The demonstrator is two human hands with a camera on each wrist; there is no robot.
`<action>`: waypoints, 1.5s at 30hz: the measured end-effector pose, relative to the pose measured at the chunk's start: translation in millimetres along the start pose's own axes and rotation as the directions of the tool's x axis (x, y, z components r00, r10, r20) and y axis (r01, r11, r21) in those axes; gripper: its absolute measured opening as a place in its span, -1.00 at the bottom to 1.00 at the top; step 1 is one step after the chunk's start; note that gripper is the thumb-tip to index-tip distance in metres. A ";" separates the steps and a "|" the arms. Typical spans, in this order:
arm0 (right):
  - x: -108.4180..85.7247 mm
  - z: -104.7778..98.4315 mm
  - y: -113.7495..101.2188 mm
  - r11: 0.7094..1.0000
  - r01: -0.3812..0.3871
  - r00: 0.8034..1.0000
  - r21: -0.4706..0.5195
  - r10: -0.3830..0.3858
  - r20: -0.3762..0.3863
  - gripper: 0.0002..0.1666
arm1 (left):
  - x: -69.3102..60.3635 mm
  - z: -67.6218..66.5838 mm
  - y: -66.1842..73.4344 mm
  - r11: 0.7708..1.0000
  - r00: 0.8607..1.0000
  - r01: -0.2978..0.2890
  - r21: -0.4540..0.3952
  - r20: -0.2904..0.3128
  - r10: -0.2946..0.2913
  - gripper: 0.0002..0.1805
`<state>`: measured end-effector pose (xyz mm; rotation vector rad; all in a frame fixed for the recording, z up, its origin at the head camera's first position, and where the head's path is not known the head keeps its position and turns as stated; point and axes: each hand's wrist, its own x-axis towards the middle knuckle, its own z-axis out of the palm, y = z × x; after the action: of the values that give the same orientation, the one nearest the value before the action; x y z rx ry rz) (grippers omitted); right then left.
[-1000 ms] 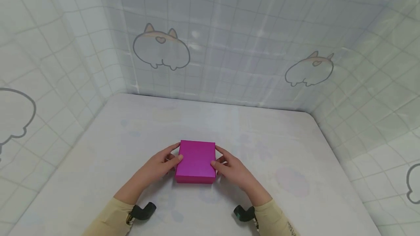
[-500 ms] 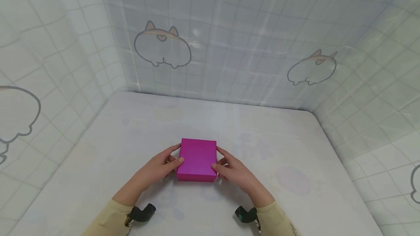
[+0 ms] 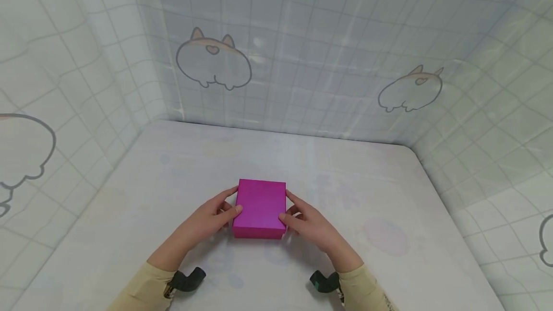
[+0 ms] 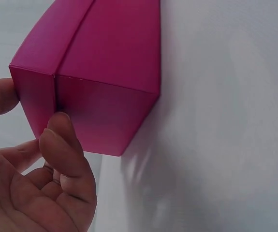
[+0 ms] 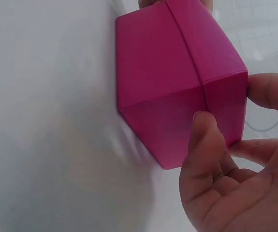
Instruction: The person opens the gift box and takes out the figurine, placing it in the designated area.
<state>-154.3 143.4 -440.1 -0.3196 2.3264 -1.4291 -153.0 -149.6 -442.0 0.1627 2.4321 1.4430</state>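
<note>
A magenta box stands on the white table, its lid (image 3: 261, 203) over a base (image 4: 112, 53) of the same colour. In both wrist views a dark seam runs between lid and base. My left hand (image 3: 209, 217) pinches the lid's left side, thumb on the top near the edge. Opposite it, my right hand (image 3: 308, 224) holds the right side in the same way. Curled fingertips (image 4: 64, 125) meet the left wall by the seam, and a right fingertip (image 5: 205, 125) does likewise. What lies inside the box is hidden.
The pale table (image 3: 367, 191) stretches around the box. Hanging sheets with a grid print and cartoon animals (image 3: 213, 64) enclose the back and both sides. A dark curved device (image 3: 188, 280) sits at the left wrist, and a matching device (image 3: 324, 282) at the right.
The lid has risen slightly on the base, and the front side shows a little taller than before. Both hands keep their hold on it. The head view has shifted a little.
</note>
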 end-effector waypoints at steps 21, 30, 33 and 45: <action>12.0 2.8 -46.8 0.938 0.234 0.968 -0.255 -0.249 -0.029 -0.11 | -25.0 -27.6 13.7 0.968 0.968 -0.144 0.207 -0.173 0.181 -0.21; 25.1 20.0 -65.6 0.864 0.320 0.923 -0.389 -0.377 -0.076 -0.08 | -37.5 -38.1 15.1 0.907 0.908 -0.155 0.391 -0.306 0.286 -0.23; 28.3 25.4 -70.4 0.848 0.349 0.907 -0.399 -0.412 -0.083 -0.10 | -40.4 -41.2 13.4 0.894 0.890 -0.145 0.425 -0.339 0.305 -0.25; 37.2 45.0 -78.6 0.866 0.381 0.895 -0.325 -0.433 -0.107 -0.18 | -49.2 -47.8 4.9 0.925 0.883 -0.105 0.366 -0.393 0.255 -0.24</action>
<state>-168.7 57.2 -396.0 -0.8522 2.7446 -1.3208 -122.0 -199.6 -406.5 0.1626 3.1031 1.2219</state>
